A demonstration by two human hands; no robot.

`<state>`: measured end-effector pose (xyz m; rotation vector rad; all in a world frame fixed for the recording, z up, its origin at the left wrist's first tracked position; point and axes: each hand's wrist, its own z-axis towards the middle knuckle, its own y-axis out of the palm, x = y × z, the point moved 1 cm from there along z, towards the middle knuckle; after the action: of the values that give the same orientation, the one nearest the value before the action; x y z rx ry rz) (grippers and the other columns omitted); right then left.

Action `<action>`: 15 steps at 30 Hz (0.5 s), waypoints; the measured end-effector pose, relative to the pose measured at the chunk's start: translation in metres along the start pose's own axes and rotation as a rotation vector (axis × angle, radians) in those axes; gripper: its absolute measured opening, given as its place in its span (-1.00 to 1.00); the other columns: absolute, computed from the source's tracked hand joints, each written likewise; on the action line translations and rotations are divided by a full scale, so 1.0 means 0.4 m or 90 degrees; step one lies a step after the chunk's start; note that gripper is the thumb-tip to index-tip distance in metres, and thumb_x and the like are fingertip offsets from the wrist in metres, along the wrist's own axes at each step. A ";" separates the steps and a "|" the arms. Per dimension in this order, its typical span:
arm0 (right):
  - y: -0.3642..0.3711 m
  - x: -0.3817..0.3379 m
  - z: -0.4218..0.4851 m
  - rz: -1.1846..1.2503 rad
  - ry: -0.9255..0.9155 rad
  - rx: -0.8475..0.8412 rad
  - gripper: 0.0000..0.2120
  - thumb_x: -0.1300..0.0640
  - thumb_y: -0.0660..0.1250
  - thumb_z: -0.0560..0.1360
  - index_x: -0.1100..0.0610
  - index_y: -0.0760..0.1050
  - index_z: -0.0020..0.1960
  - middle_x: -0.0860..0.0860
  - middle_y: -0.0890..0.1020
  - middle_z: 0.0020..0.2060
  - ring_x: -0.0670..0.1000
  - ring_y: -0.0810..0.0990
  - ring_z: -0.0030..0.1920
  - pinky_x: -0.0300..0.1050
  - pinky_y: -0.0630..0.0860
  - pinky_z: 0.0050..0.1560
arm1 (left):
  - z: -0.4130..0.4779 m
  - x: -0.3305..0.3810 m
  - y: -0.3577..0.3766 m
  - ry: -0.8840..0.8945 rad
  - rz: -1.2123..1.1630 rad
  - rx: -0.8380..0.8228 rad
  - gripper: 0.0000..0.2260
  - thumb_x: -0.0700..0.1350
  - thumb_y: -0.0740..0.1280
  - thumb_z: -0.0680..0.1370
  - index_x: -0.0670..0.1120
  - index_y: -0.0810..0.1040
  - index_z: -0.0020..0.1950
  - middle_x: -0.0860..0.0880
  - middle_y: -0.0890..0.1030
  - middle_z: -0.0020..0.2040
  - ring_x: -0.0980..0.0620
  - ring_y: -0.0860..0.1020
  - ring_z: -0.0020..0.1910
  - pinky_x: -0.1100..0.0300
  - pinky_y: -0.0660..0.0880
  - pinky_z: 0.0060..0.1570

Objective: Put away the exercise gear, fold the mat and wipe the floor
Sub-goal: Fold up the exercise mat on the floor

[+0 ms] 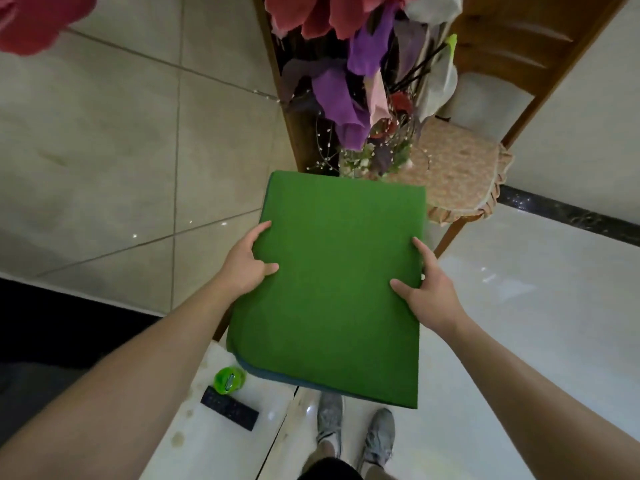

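Note:
A green mat (332,282), folded into a thick flat rectangle with a darker teal underside, is held level in front of me above the floor. My left hand (247,261) grips its left edge, thumb on top and fingers underneath. My right hand (427,292) grips the right edge the same way. The mat's far end reaches the chair seat.
A wooden chair (460,174) with a frilled beige cushion stands just beyond the mat. A vase of purple and red artificial flowers (356,91) stands beside it. A white ledge at lower left carries a green bottle (229,378) and a black remote (230,407). My shoes (353,434) are on the glossy tile floor.

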<state>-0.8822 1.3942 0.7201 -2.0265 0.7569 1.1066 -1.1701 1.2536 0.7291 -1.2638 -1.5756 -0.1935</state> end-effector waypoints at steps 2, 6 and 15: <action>0.040 0.024 0.037 -0.013 0.011 0.006 -0.22 0.24 0.43 0.49 -0.14 0.11 0.53 -0.05 0.46 0.34 -0.03 0.53 0.21 0.04 0.50 0.28 | 0.056 -0.030 -0.002 -0.013 0.014 -0.005 -0.22 -0.41 0.44 0.44 0.15 0.29 0.53 -0.02 0.44 0.42 -0.04 0.51 0.25 0.15 0.55 0.04; 0.130 0.096 0.107 -0.019 0.040 0.001 -0.23 0.20 0.43 0.49 -0.20 0.09 0.50 -0.07 0.47 0.31 0.03 0.54 0.21 0.08 0.51 0.26 | 0.156 -0.110 -0.004 -0.034 0.032 -0.004 -0.22 -0.43 0.43 0.44 0.14 0.31 0.52 0.02 0.48 0.36 0.00 0.54 0.19 0.27 0.52 -0.09; 0.351 0.291 0.263 -0.016 0.073 -0.014 -0.24 0.20 0.42 0.49 -0.22 0.07 0.48 -0.01 0.47 0.33 0.04 0.56 0.15 0.06 0.57 0.18 | 0.368 -0.357 0.015 -0.083 0.053 0.025 -0.22 -0.47 0.39 0.40 0.13 0.33 0.48 0.01 0.49 0.26 0.07 0.55 0.01 0.25 0.52 -0.19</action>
<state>-0.9826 1.3768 0.5359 -2.1267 0.7784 0.9953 -1.2721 1.2667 0.5516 -1.3307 -1.6251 -0.0283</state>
